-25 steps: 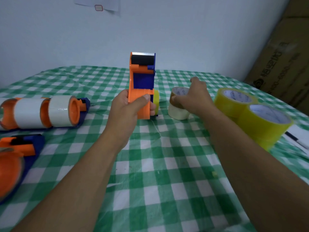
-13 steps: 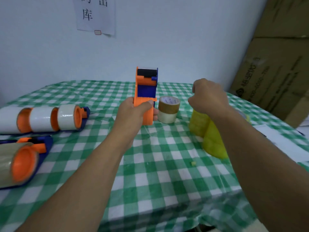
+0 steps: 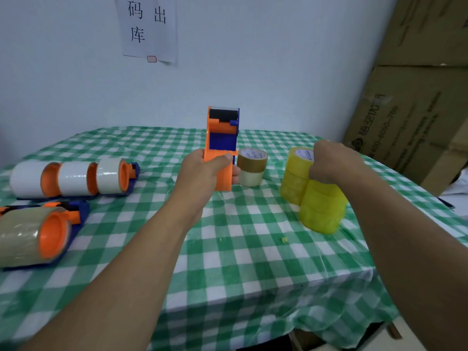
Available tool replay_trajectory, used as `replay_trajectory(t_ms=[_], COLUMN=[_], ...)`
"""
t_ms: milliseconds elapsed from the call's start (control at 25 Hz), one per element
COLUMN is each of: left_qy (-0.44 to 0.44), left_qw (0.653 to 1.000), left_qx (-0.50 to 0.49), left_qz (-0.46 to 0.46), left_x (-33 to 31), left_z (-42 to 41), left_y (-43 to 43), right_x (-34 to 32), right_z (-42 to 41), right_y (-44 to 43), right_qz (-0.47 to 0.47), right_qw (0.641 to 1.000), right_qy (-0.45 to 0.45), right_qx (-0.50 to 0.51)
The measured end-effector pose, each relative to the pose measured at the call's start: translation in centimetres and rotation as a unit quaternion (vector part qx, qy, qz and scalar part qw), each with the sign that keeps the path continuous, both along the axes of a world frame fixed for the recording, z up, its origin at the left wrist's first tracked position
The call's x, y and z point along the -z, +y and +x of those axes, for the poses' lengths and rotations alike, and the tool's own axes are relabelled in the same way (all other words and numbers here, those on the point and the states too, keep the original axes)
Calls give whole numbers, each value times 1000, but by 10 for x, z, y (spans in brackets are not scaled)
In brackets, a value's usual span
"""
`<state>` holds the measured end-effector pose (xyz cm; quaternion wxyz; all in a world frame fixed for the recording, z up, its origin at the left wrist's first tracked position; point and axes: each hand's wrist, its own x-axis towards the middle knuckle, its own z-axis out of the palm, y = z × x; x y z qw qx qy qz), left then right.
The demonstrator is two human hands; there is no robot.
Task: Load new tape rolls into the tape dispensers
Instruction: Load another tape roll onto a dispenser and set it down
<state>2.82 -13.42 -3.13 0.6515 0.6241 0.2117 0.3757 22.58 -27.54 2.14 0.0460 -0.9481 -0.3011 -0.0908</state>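
Your left grip (image 3: 202, 173) is clenched around the orange handle of the tape dispenser (image 3: 221, 141), with the thumb laid across the front. You hold it upright near the middle of the surface (image 3: 240, 249), which is covered in a green-checked cloth. Its black roller and blue plate point up at the wall. No roll shows on it from this angle.

Your right grip (image 3: 334, 163) reaches out to the right, its fingers curled onto the upper rim of the far yellow stack (image 3: 293, 176) of tape rolls. It is grasping the top roll there, though the fingertips themselves are hidden behind the hand. The near yellow stack (image 3: 323, 209) stands just beside the far one, touching it and partly under your wrist.

Between the dispenser and the yellow rolls stands a short stack of two rolls (image 3: 252, 169), brown on top of a pale clear one, just beside your left fingers.

At the left edge, a row of loaded dispensers (image 3: 76, 178) lies on its side, with white tape on orange hubs. Nearer to you, another loaded dispenser (image 3: 38, 236) carries tan tape. A small yellow scrap (image 3: 285, 239) lies on the cloth in front of the near stack. A paper sign (image 3: 149, 29) hangs on the wall, and cardboard boxes (image 3: 417, 110) are piled at the right.
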Motion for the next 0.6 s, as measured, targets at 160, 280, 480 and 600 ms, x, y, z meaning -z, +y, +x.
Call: replay_trajectory(t_ms=[160,280,480,600], left_qy=[-2,-2,3,-2], left_qw=[1000,1000,1000,1000], left_qx=[-2,-5,-18,-22], left_qz=[0,-3,-16,-18], left_x=[-1,-2,0,2], left_z=[-5,-6,-9,-10], left_y=[0,2,16,26], right_x=[-2,-19,-36,-21], right_z=[-9,-14,-38,-49], right_y=[4,14,37,54], right_qz=[9,56,297,394], right_qw=[999,997,928,829], right_qy=[-39,-58,170,351], right_qx=[9,-18,-149,-182])
